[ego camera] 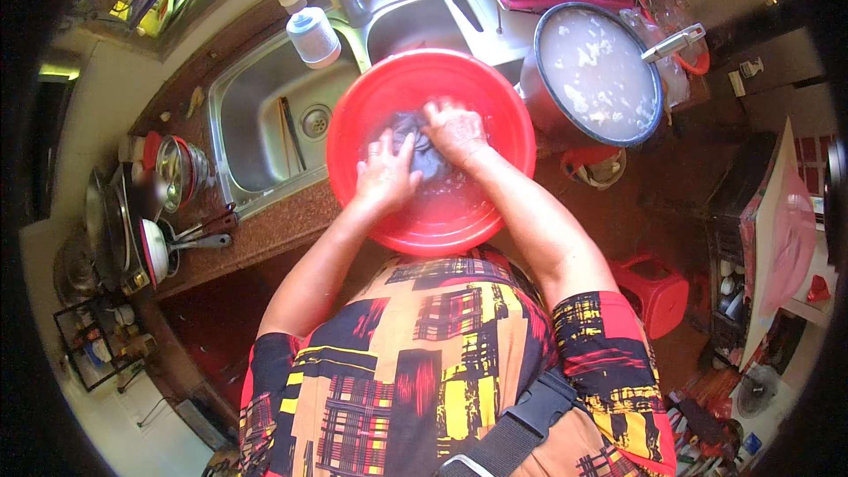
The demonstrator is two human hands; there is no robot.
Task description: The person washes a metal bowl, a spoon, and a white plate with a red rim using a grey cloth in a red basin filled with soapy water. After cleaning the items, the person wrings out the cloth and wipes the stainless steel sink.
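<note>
A red plastic basin (pixel 490 212) stands in front of me, partly over the sink edge, with cloudy water in it. Inside lies a bunched, wet grey cloth (pixel 430 162). My left hand (pixel 387 175) rests against the cloth's left side, palm down, fingers spread. On the other side, my right hand (pixel 457 134) lies over the cloth's upper right part with bent, motion-blurred fingers. Whether those fingers grip the fabric is hidden.
Behind the basin is a steel double sink (pixel 258 139), under a faucet filter (pixel 313 36). To the right stands a large pot (pixel 593 73) of cloudy liquid with whitish bits. Pans and bowls (pixel 173 172) crowd the left counter. A red stool (pixel 656 295) sits at lower right.
</note>
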